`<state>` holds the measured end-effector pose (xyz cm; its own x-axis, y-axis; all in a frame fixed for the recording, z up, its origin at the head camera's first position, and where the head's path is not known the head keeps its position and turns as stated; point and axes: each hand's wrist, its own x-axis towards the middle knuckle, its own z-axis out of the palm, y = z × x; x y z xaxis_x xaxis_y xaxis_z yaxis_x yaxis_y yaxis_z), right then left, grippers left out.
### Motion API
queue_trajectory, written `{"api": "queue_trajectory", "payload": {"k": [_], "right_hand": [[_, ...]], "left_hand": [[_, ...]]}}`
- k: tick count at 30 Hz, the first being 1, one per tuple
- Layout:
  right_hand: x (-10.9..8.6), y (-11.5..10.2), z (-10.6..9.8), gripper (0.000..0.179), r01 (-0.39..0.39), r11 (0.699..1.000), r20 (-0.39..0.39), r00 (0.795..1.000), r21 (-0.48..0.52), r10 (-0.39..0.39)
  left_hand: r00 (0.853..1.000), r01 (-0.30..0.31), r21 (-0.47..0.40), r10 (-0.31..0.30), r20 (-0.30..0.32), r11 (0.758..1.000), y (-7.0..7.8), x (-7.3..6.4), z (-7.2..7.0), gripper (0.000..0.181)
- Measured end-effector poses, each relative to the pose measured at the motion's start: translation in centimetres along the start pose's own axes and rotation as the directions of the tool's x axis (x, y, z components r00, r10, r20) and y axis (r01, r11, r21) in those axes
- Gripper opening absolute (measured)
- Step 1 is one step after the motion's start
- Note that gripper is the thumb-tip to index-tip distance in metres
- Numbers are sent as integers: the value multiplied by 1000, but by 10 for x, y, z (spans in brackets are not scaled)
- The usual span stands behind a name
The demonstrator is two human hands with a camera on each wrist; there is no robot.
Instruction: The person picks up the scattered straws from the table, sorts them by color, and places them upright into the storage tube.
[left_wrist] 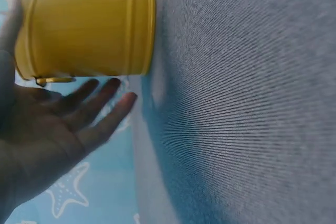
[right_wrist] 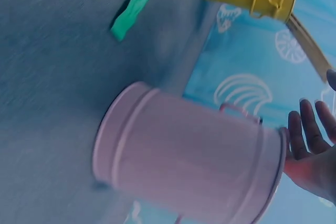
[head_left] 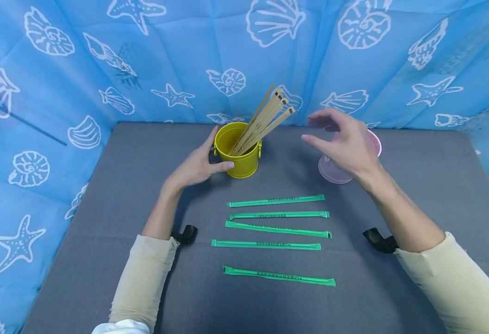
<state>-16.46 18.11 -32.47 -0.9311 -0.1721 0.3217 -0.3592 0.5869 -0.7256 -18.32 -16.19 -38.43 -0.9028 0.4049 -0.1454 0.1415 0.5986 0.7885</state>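
Five green wrapped sticks (head_left: 278, 229) w/ dark print lie roughly parallel in front of the upright yellow bucket (head_left: 244, 168), where I see tan sticks (head_left: 261, 123), dark-marked tips up, leaning R over its rim. L hand (head_left: 196, 166) flanks that bucket, fingers straight & spread, contact unclear to me; R hand (head_left: 346, 141), to its R, has fingers loosely bent, thumb apart, nr the pink bucket (right_wrist: 184, 150). Table (head_left: 123, 185) gives me room L of the yellow bucket & btwn buckets, but back edge & blue cloth (head_left: 290, 60) sit close behind it.
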Motion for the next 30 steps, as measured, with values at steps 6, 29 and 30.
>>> {"api": "queue_trajectory", "payload": {"k": [6,29,30], "right_hand": [[-13,18,-18,40,4,990,-38,999,-140,-9],[-51,73,-57,71,-204,979,8,979,14,204],[-52,75,-57,73,-224,974,21,975,22,223]], "left_hand": [[999,34,26,-34,25,999,1,-18,5,103],[991,24,63,-32,133,998,1,-60,40,40],[992,19,66,-27,127,998,2,-60,42,39]]}}
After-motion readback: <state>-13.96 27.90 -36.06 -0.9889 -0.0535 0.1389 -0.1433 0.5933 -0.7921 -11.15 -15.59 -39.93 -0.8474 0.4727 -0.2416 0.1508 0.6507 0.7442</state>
